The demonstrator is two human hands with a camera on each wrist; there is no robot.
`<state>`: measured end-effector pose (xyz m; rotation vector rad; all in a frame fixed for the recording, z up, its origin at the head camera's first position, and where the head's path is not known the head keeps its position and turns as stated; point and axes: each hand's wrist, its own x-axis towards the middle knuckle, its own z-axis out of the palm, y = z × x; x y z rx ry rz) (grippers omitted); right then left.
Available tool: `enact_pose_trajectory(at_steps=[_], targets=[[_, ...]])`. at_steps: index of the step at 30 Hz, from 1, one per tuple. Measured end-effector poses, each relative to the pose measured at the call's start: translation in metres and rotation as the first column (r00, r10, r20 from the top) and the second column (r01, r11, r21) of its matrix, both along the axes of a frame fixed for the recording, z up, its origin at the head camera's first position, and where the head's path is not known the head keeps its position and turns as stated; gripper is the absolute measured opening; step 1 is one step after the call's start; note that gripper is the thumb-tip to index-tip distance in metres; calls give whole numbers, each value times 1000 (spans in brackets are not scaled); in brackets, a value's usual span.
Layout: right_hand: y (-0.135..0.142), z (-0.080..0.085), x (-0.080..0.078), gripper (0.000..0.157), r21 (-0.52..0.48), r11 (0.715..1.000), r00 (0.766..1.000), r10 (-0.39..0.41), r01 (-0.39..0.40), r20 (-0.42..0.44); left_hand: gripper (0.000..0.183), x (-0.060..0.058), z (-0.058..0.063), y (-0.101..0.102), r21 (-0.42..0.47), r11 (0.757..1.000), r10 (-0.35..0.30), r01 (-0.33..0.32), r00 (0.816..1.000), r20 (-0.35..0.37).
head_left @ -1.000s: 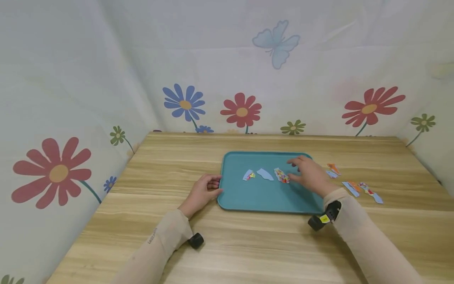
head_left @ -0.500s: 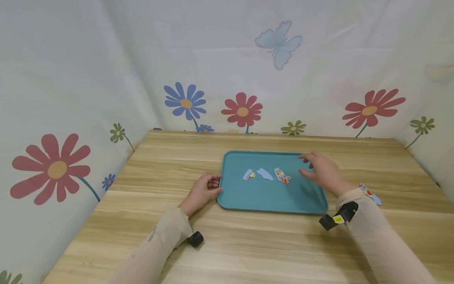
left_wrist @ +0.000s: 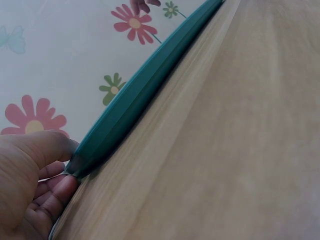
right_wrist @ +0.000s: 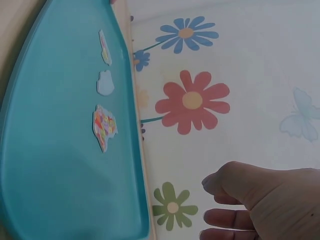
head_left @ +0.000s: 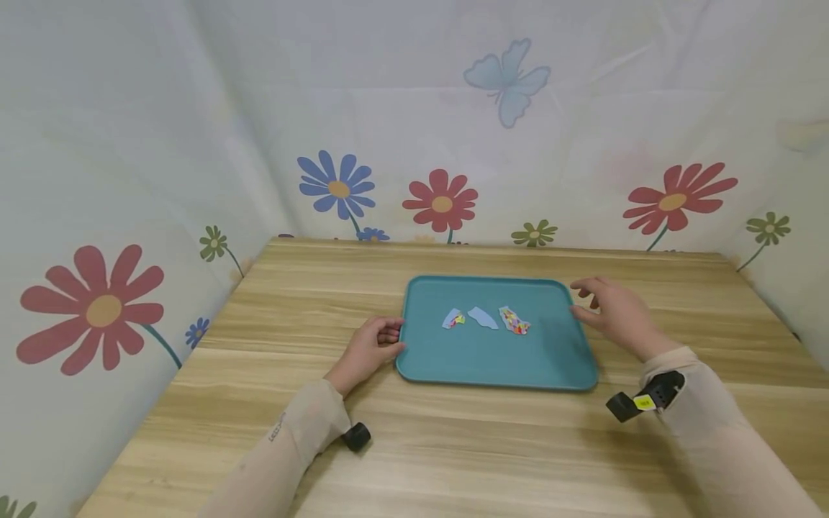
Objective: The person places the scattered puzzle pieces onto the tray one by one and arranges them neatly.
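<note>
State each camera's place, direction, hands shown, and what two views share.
Head: worn there, facing forward and down at the teal tray; left hand, right hand.
Left wrist: worn there, facing along the tray's edge; left hand, part of right hand.
Right wrist: worn there, facing the tray and floral backdrop; mainly right hand.
Head and right wrist share three paper pieces.

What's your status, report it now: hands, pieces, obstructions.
Left hand touching left edge of tray. Right hand by tray's right edge, holding nothing visible. Three pieces lying apart on tray. Nothing overlapping them.
</note>
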<state>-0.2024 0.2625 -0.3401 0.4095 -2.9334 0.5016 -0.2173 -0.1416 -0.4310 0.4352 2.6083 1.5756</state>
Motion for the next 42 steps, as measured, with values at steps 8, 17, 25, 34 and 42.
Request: enact_pose_trajectory(at_steps=[8, 17, 25, 34, 42], targets=[[17, -4, 8, 38, -15, 1000, 999, -3, 2, -44, 45, -1, -1, 0, 4, 1000, -3, 3, 1000, -5], [32, -10, 15, 38, -26, 999, 999, -29, 30, 22, 45, -1, -2, -1, 3, 1000, -2, 2, 1000, -9], [43, -19, 17, 42, -4, 998, 998, -58, 58, 11, 44, -1, -2, -2, -2, 1000, -10, 10, 1000, -16], [55, -32, 22, 39, 1, 998, 998, -58, 58, -12, 44, -2, -2, -1, 0, 1000, -10, 10, 1000, -10], [64, -39, 23, 38, 35, 997, 997, -71, 70, 27, 43, -3, -4, -1, 11, 1000, -10, 10, 1000, -29]])
